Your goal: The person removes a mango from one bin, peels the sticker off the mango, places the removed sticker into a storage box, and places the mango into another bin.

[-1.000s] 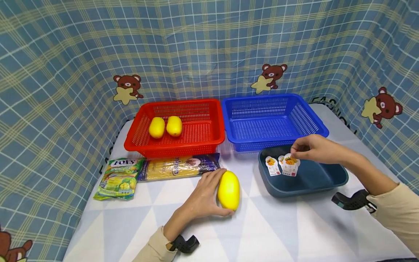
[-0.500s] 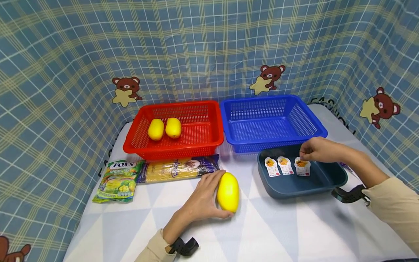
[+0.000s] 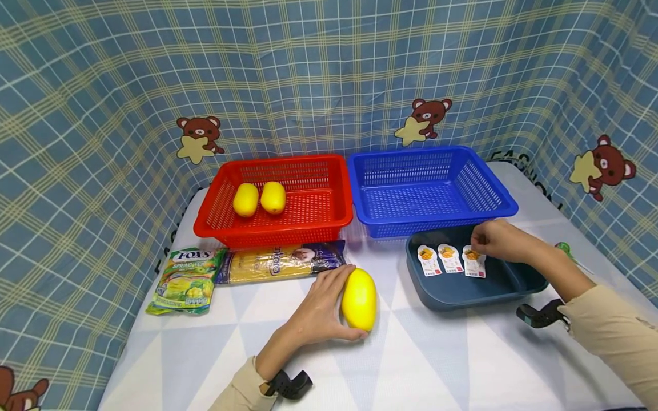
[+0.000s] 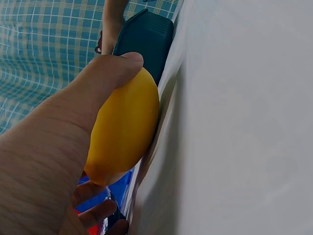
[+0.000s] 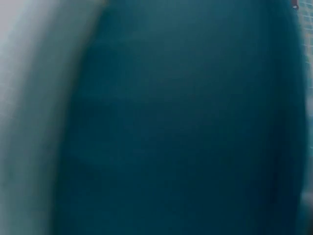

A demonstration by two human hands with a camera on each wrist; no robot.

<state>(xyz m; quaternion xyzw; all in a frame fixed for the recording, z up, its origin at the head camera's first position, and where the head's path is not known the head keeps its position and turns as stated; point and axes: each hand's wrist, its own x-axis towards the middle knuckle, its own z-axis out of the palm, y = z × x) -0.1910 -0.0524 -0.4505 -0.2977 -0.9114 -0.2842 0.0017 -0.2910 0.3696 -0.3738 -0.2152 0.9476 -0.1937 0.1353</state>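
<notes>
My left hand [image 3: 321, 305] curls around a yellow oval fruit [image 3: 359, 298] lying on the white table; the left wrist view shows my thumb over the yellow fruit [image 4: 124, 129]. My right hand [image 3: 496, 240] reaches into the dark blue tray [image 3: 524, 282] and pinches the rightmost of three small white packets [image 3: 474, 261]. The other two packets [image 3: 439, 260] lie side by side on the tray floor. The right wrist view shows only blurred dark blue tray [image 5: 186, 122].
A red basket [image 3: 329, 220] holds two yellow fruits [image 3: 259, 198]; a blue basket [image 3: 478, 214] stands to its right. A green candy bag [image 3: 186, 279] and a long snack packet [image 3: 280, 264] lie before the red basket. Checked cloth walls surround the table.
My right hand carried the third packet to the right and set it down beside the other two in the tray. The left hand and its fruit stayed put.
</notes>
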